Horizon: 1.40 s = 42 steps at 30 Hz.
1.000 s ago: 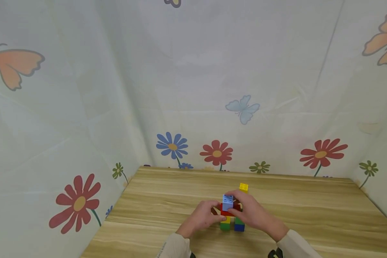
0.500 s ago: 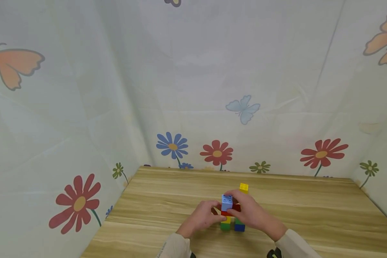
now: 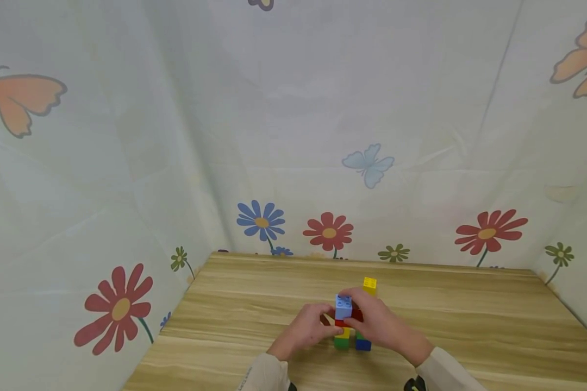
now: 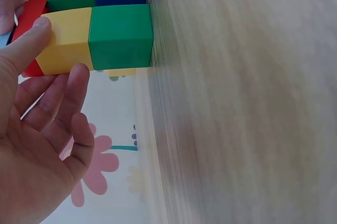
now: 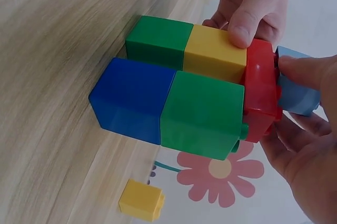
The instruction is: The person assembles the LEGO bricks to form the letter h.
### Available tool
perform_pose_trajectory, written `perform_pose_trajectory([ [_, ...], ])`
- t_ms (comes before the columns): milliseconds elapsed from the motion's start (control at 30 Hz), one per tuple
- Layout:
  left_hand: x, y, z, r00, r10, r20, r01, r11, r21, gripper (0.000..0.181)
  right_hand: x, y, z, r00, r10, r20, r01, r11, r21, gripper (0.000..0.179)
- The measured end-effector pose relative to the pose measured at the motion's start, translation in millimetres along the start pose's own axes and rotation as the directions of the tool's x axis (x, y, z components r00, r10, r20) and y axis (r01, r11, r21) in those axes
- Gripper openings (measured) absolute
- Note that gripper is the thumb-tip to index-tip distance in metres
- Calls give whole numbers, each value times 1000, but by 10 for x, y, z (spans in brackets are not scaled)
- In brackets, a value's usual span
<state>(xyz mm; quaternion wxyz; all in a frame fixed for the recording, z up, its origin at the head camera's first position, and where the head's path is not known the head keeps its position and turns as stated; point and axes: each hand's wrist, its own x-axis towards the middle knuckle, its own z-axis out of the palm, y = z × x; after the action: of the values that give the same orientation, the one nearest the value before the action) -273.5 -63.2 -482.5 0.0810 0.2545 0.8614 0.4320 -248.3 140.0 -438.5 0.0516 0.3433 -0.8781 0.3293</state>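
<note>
Two short towers of building blocks stand side by side. One has a green block [image 4: 122, 37] below a yellow block [image 4: 66, 39]; the other has a blue block [image 5: 131, 100] below a second green block [image 5: 202, 113]. A red block [image 5: 260, 79] lies across their tops, with some green studs showing past it. My left hand [image 3: 309, 325] pinches the yellow block, thumb in front and fingers behind. Between thumb and fingers, my right hand [image 3: 379, 320] grips a light blue block [image 3: 343, 307] at the left end of the red block, right at its studs.
A separate yellow block [image 3: 369, 284] stands on the wooden table [image 3: 469, 320] behind the towers. A pale curtain [image 3: 293, 108] printed with flowers and butterflies hangs around the table's back and left edges.
My right hand has shifted the light blue block slightly left along the red block. My left hand keeps its place on the yellow block.
</note>
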Motion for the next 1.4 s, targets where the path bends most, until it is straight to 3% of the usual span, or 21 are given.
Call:
perform_pose_trajectory([
  [167,0,-13,4,1000,17,-7,-17,1000,8,21,2,2,4,1000,-29,7,29,1000,-1,49],
  [433,-1,-8,13,1000,-8,-2,8,1000,-8,22,-1,23,8,1000,-9,-25,10,999,47,50],
  [900,4,-9,13,1000,-5,-1,5,1000,-23,22,18,45,6,999,-44,-27,44,999,-10,44],
  [1400,6,-16,2,1000,4,8,-4,1000,-26,21,21,68,26,999,-23,-32,23,1000,19,44],
])
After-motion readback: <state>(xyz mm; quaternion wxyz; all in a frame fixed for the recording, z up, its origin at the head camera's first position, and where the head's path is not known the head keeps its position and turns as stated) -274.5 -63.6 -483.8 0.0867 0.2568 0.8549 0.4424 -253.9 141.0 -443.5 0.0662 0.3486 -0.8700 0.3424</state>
